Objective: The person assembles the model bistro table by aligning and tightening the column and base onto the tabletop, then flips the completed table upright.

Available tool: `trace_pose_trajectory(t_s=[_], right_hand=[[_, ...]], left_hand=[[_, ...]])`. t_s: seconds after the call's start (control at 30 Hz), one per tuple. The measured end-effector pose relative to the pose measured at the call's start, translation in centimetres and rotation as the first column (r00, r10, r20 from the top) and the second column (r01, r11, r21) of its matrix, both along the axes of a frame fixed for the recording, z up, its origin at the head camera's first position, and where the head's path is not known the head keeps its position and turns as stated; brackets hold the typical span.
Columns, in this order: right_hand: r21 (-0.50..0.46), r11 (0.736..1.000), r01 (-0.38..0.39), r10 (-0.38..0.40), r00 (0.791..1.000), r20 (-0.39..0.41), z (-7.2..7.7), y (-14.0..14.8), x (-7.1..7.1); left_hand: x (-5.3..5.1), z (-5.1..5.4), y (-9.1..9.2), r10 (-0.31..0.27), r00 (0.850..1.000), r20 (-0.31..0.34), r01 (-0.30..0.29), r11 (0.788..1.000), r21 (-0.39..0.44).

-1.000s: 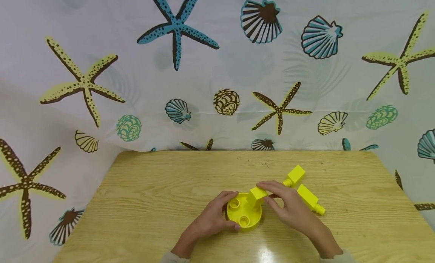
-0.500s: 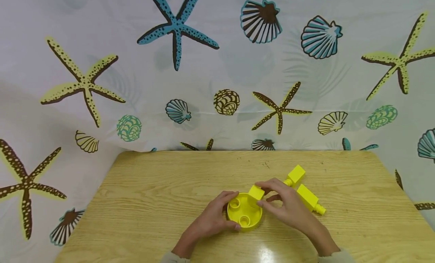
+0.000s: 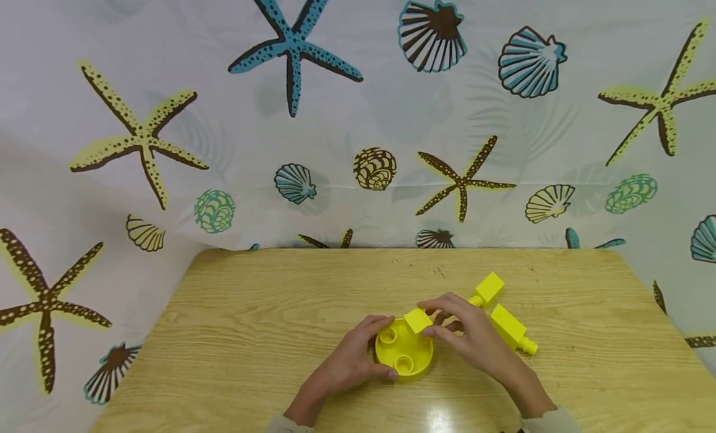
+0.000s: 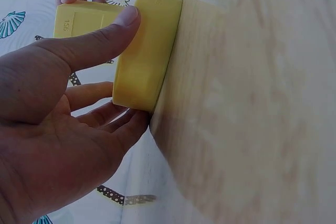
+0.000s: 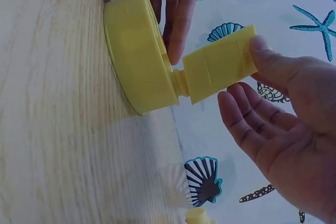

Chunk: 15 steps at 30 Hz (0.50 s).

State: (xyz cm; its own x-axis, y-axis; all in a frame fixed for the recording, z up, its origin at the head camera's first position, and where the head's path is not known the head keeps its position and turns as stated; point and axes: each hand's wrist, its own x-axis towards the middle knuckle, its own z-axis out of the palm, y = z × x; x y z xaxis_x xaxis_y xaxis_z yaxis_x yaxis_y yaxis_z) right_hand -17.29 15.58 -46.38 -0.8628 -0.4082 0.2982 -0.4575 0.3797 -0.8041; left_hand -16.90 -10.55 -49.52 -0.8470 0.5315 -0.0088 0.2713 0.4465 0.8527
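Note:
In the head view my left hand point(image 3: 352, 358) grips the rim of a round yellow base point(image 3: 415, 353), which rests on the table. Two round sockets show inside it. My right hand point(image 3: 478, 337) pinches a yellow rectangular block point(image 3: 417, 321) over the base's far right side. The right wrist view shows the block point(image 5: 218, 69) tilted, its ribbed neck point(image 5: 180, 82) at the face of the base point(image 5: 131, 56). How deep the neck sits is hidden. The left thumb lies along the base's side wall point(image 4: 147, 51) in the left wrist view, fingers under the opposite side.
Two more yellow blocks with ribbed necks lie on the wooden table point(image 3: 268, 309) right of the base: one farther back point(image 3: 490, 287), one nearer point(image 3: 508, 326). A cloth point(image 3: 335, 128) printed with starfish and shells hangs behind the table and along its sides.
The block's top has shifted slightly left as the right hand moved a little left, its fingers changing place on the block. The left hand and the base look still.

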Motion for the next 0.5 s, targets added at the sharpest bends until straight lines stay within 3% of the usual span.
trace_pose_trajectory(t_s=[0.3,0.5], right_hand=[[-0.089,0.996,-0.028,0.033,0.998,0.059,0.16,-0.13,-0.10],[-0.049,0.999,0.021,-0.020,1.000,0.021,0.06,-0.15,-0.12]], left_hand=[[0.03,-0.02,-0.09,-0.004,1.000,-0.011,0.004,1.000,0.008],[0.03,-0.06,-0.10,-0.011,1.000,-0.013,0.011,1.000,0.010]])
